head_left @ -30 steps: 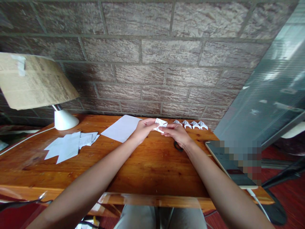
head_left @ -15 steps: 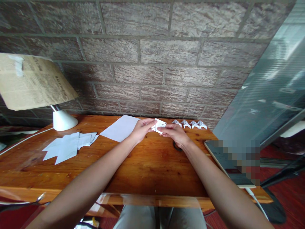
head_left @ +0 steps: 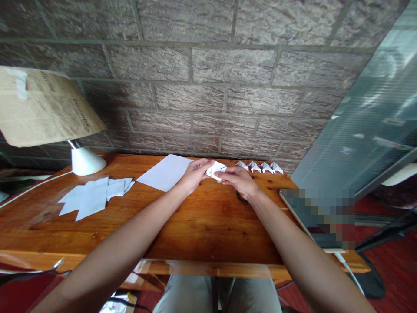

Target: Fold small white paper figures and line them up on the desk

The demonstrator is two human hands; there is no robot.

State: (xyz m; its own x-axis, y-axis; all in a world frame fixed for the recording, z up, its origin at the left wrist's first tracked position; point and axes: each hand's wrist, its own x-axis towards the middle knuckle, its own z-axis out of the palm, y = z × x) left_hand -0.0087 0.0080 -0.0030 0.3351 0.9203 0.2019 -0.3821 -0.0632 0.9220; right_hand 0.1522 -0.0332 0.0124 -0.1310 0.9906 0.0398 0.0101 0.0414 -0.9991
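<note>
A small folded piece of white paper [head_left: 215,170] with dark lines on it is held up over the back middle of the wooden table. My left hand [head_left: 194,174] grips its left side, thumb on top. From the right, my right hand [head_left: 240,179] pinches the same paper between thumb and fingers. The fingers beneath the paper are partly hidden. Just right of my right hand, several folded white paper shapes [head_left: 255,167] with points stand in a row. A large white sheet [head_left: 164,173] lies behind my left forearm.
Several white paper pieces [head_left: 93,198] overlap at the left of the wooden table [head_left: 208,230]. Behind them stands a lamp [head_left: 86,161] with a newspaper-like shade. A tablet [head_left: 306,217] with a white cable lies at the right edge. A brick wall [head_left: 208,95] rises behind the table.
Both hands keep hold of the folded paper in nearly the same place. The paper's tilt has changed slightly, and the whole view has shifted a little.
</note>
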